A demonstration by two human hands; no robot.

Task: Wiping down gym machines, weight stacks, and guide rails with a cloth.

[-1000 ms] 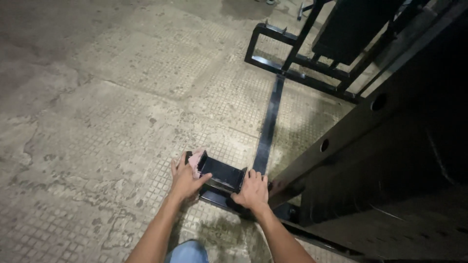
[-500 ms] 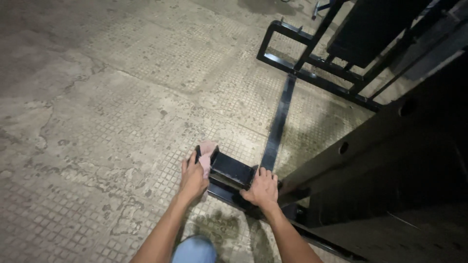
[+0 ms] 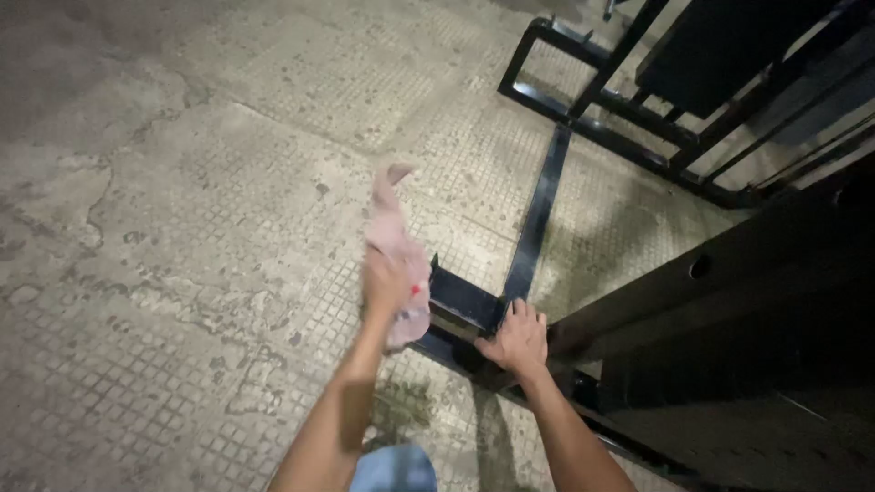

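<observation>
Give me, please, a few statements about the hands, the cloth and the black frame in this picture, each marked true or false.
1. The left hand holds a pink cloth lifted off the frame. True.
2. The right hand is raised in the air. False: it rests on the black metal frame.
3. The floor is worn, patterned concrete. True.
4. The cloth is blue. False: it is pink.
5. A long black bar runs along the floor from the near frame to a farther one. True.

No packages, labels, signs or screens visible.
</observation>
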